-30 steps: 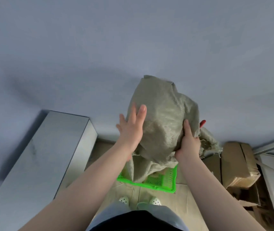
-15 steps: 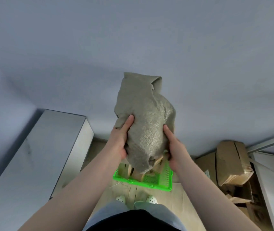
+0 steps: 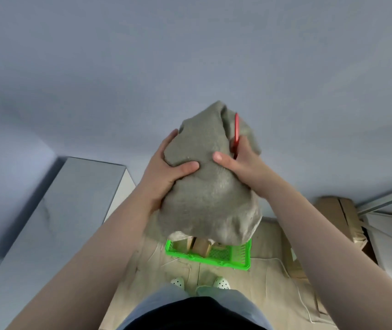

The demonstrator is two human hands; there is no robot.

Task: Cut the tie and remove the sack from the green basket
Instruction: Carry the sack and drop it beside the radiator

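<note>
Gripping the sack point(image 3: 204, 186), left hand point(image 3: 166, 170) and right hand point(image 3: 240, 160) hide part of the green basket point(image 3: 240, 260).

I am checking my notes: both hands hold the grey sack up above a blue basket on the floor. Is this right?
Not quite: the basket is green, not blue, as the head view shows. The rest stands: the left hand and right hand hold the grey sack up above it.

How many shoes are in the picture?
2. Both stand side by side on the floor near the green basket: the left shoe and the right shoe. Trouser legs partly cover them.
</note>
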